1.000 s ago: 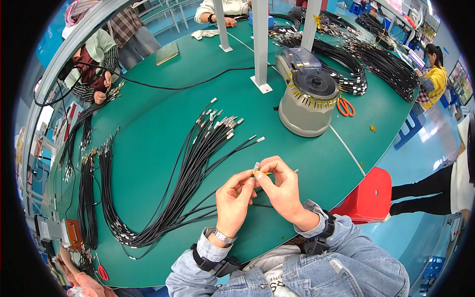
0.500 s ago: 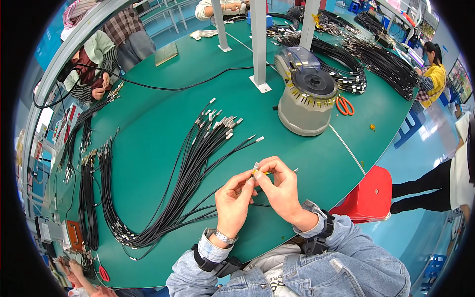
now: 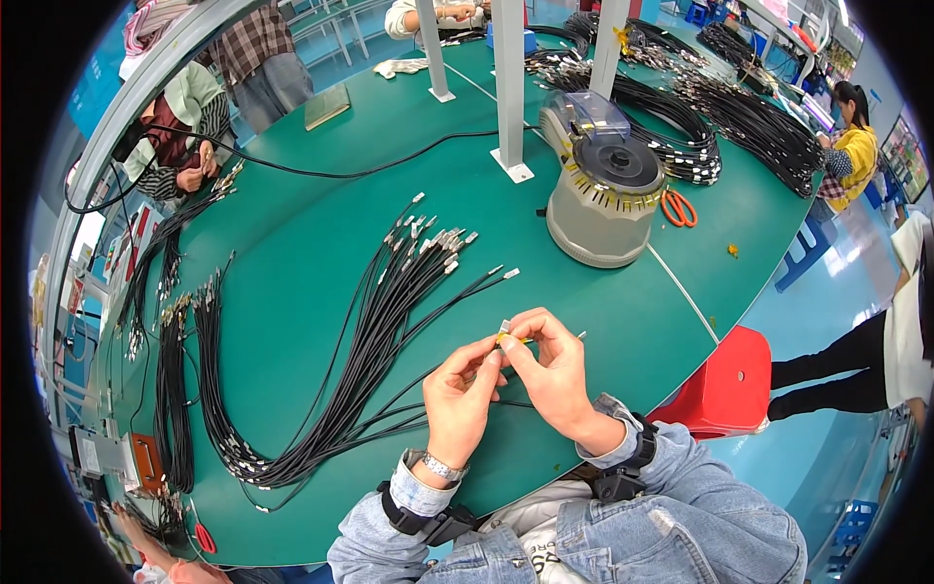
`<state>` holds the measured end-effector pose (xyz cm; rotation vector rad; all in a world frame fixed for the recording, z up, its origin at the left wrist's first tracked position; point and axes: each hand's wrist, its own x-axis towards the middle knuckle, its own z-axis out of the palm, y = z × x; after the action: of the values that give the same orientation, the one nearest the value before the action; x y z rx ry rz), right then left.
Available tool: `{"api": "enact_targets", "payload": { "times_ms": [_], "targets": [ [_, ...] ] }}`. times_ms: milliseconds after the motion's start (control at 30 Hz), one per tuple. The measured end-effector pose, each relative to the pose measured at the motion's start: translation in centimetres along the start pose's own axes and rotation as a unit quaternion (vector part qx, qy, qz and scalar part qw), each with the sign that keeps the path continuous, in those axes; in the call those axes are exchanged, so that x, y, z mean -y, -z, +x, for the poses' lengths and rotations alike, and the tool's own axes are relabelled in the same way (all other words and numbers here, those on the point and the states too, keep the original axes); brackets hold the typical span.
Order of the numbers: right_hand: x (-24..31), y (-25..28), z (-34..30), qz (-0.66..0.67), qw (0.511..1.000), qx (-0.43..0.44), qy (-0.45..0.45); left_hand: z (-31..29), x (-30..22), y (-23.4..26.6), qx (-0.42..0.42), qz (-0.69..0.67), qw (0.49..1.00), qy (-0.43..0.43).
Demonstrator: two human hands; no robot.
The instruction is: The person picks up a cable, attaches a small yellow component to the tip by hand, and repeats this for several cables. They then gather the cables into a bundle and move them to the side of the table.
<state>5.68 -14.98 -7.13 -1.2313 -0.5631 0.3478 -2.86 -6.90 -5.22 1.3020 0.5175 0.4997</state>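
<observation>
Above the green table's near edge, my left hand (image 3: 455,404) and my right hand (image 3: 556,378) meet at the end of a black cable. Fingertips of both are pinched around it just below its small silver connector (image 3: 504,327), which points up and away from me. A bit of yellow tape (image 3: 504,338) shows at the pinch; how far it wraps is hidden by my fingers. From my hands the cable runs left towards a long curved bundle of black cables (image 3: 336,419), whose connector ends fan out on the table beyond my left hand.
A round grey tape dispenser (image 3: 601,224) stands ahead, with orange-handled scissors (image 3: 678,207) beside it. White metal posts (image 3: 510,107) rise from the table. More cable bundles (image 3: 749,122) lie at the far right and left. A red stool (image 3: 725,384) is at my right. Co-workers sit around the table.
My hands and the cable end stay nearly in place, with only a tiny shift of the fingers. At the lower left, a co-worker's arm has moved down and left.
</observation>
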Motion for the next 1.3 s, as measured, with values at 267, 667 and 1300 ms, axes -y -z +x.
{"api": "enact_targets", "payload": {
  "times_ms": [267,667,1300],
  "targets": [
    [0.1,0.0,0.0,0.003,1.000,-0.004,-0.003,0.1,0.3,0.2,0.008,0.000,1.000,0.000],
    [0.4,0.0,-0.2,-0.010,1.000,0.005,0.007,0.4,-0.6,-0.1,-0.001,-0.022,1.000,0.021],
    [0.8,0.9,-0.3,0.098,0.992,0.036,-0.076,0.6,-1.8,0.1,0.002,-0.062,0.997,0.038]
  ]
}}
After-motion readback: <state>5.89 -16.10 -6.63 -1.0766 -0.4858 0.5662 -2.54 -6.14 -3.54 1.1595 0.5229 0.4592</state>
